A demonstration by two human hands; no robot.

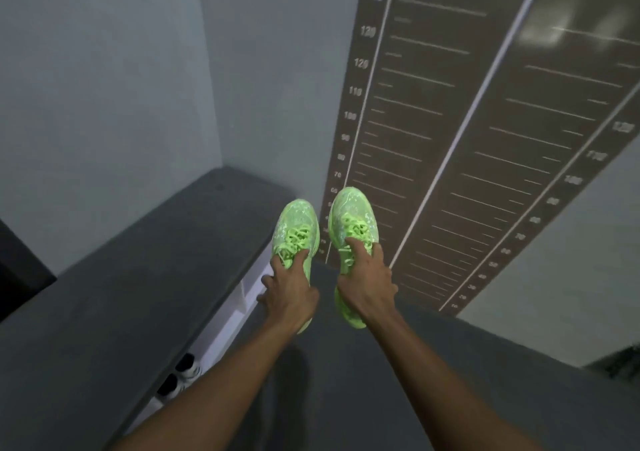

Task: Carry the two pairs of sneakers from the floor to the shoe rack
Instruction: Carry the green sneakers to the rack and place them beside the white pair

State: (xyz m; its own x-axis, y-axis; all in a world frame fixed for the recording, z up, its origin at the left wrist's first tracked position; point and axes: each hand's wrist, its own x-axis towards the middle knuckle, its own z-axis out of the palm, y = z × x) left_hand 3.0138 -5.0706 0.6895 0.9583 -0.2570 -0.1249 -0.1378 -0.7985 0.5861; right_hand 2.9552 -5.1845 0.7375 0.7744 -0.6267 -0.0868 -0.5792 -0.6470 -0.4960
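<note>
I hold a pair of neon green sneakers in the air, toes pointing away from me. My left hand [289, 294] grips the left green sneaker [296, 225] at its laces and opening. My right hand [367, 282] grips the right green sneaker [349, 215] the same way, with its heel showing below my wrist. The shoe rack [138, 277] is a long low unit with a dark grey top and white shelves, running along the wall on my left. Another pair of sneakers [180, 378], white and black, sits on a shelf inside it, only partly visible.
A dark grey floor [415, 381] stretches under my arms. A dark wall panel [467, 121] printed with height scales and numbers stands ahead on the right. Pale grey walls meet in a corner behind the rack. A dark object [20, 277] shows at the left edge.
</note>
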